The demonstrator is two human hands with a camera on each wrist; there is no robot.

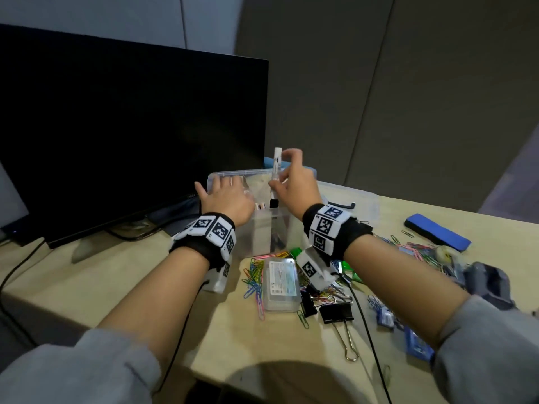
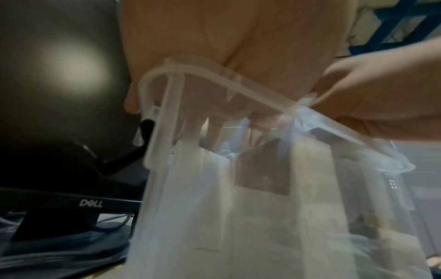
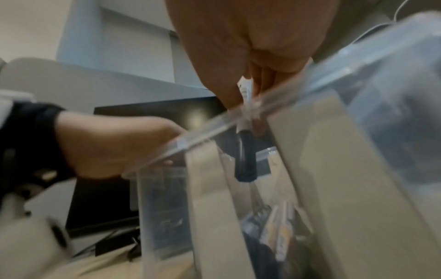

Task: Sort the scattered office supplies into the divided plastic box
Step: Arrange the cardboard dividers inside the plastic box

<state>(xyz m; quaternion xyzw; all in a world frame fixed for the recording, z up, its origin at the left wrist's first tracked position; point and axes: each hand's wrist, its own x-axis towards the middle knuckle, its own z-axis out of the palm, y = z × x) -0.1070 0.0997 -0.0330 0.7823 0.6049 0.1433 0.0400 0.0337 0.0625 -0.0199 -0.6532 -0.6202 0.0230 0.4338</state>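
Beige tabletop: right hand grip pinching marker upright over divided plastic box; left hand clasping rim. Paper clips, binder clips still unsorted.

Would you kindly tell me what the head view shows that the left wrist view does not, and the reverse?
Only the head view shows the white marker held upright by the right hand, plus the paper clips and binder clip on the desk. Only the left wrist view shows the left hand's fingers curled inside the box wall. Both show the clear plastic box and the monitor.
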